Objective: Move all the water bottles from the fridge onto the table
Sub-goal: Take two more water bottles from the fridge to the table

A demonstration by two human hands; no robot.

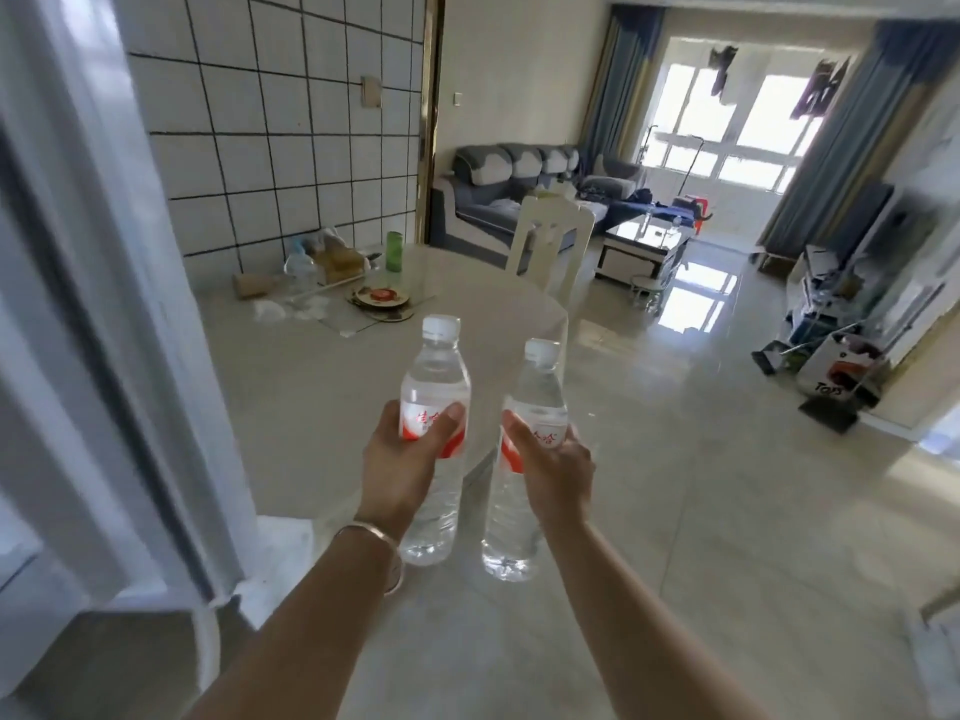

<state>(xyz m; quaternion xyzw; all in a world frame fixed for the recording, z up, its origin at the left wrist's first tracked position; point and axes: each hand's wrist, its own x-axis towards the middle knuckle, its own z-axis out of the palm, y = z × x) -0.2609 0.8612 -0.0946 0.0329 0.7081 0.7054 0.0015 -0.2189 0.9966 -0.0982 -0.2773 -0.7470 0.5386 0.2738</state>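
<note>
above the table (322, 387), both hands (400, 459) grip 2 upright water bottles (435, 402).

Both my forearms reach forward side by side, bare. My left hand (402, 462) has its fingers (452, 415) curled round a water bottle (434, 387) held upright, and my right hand (558, 472) grips a second bottle (532, 407) the same way, slightly lower.

Pale round worktop (322, 387) against the tiled wall, green cup (394, 251) near the far edge, stacked plates (380, 299) just beside a glass sheet (358, 317), bags (332, 254) and a clear bottle (300, 270) by the wall
</note>
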